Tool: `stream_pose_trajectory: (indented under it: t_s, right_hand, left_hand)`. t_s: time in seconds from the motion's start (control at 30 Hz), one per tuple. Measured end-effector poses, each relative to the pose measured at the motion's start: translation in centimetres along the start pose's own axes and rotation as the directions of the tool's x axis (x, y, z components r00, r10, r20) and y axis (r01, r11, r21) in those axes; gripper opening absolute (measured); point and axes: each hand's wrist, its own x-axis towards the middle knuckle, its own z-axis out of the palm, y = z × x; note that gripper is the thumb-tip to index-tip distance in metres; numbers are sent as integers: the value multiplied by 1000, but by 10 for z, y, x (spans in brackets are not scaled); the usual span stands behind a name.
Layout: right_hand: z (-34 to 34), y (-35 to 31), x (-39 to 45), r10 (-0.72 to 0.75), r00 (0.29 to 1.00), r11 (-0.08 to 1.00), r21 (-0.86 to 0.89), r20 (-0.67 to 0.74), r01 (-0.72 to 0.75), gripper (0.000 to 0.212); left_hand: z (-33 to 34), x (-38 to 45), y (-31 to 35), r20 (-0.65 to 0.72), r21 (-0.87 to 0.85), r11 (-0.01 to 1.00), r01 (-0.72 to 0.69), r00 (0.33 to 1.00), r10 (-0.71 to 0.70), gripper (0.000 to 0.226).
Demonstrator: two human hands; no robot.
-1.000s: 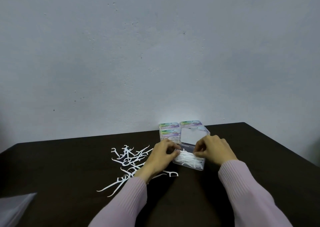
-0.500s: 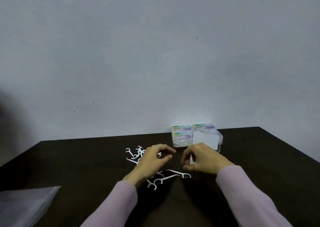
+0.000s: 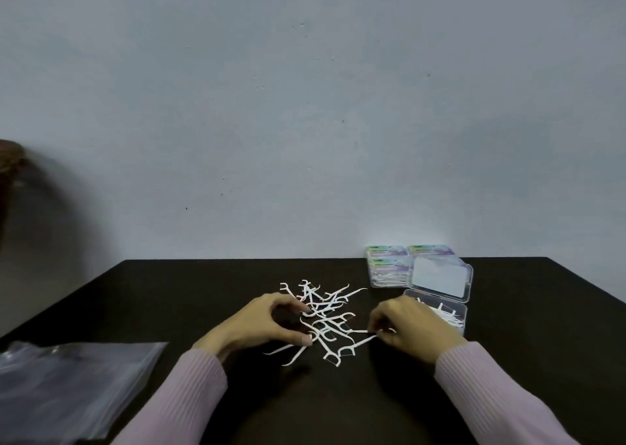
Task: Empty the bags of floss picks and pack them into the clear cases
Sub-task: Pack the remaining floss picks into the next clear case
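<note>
White floss picks [image 3: 325, 312] lie in a loose pile on the dark table [image 3: 169, 295]. My left hand [image 3: 261, 326] curls over the pile's left side, thumb and fingers apart, fingertips touching picks. My right hand [image 3: 410, 329] sits at the pile's right side and pinches the tip of one floss pick [image 3: 355, 344] that lies on the table. Just behind my right hand stands an open clear case [image 3: 454, 312] with several picks inside, its lid [image 3: 440, 276] tilted up at the back.
Closed, filled cases with coloured labels [image 3: 389, 265] are stacked at the table's far edge by the wall. Empty clear plastic bags [image 3: 67, 383] lie at the near left. The table's right edge runs diagonally past the cases.
Both hands have left the open case and moved left to the loose pile. My view has shifted left, so the cases now sit further right.
</note>
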Motion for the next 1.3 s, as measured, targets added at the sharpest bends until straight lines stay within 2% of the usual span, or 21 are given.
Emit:
stream_pose_trajectory:
  t_s: [0.13,0.27,0.37,0.43,0.5,0.57,0.67,0.7,0.77,0.83,0.93,1.07,1.3]
  right_hand:
    - [3,-5,2,-36,999,997,65,16,34,22]
    - [7,-5,7,-41,999,995,93,4,41,14]
    - [8,-7,15,-43,999,994,102,-2,43,10]
    - [7,-9,21,-41,999,996,74,4,41,17]
    - [5,-11,29,-33,999,999,18,24,32,32]
    - [5,-12,38,8,997,1000,19,82,-10,49]
    - [10,-14,52,107,979,991,55,171,-118,55]
    - [13,-14,57,137,973,988,40,187,-147,57]
    - [19,-16,63,145,966,988,22,216,-154,67]
    - [24,-20,68,115,966,992,15,233,-122,70]
    - [26,-22,71,102,978,995,-24,182,-100,63]
    - [32,-14,71,73,989,996,46,128,-79,59]
    - [23,-3,59,41,996,976,209,78,-57,53]
  left_hand:
    - [1,0,0,38,47,999,-1,999,0,54]
    - [1,6,-3,42,-98,994,-39,998,44,42]
    - [2,11,-7,-10,-181,981,-63,998,62,31]
    - [3,14,-10,-55,-197,977,-79,996,70,26]
    - [5,19,-12,-132,-189,976,-109,988,84,25]
    - [10,25,-14,-265,-94,989,-114,960,86,24]
    - [15,33,-14,-338,137,990,45,941,4,35]
    - [16,35,-15,-320,190,976,102,947,-37,41]
    - [19,38,-13,-253,279,951,130,966,-58,50]
    - [21,39,-12,-163,348,933,86,986,-30,59]
    - [23,42,-10,-35,433,901,21,999,-6,62]
    - [21,43,-7,-37,487,873,-37,997,63,58]
    - [21,33,2,-145,384,921,-70,980,135,44]
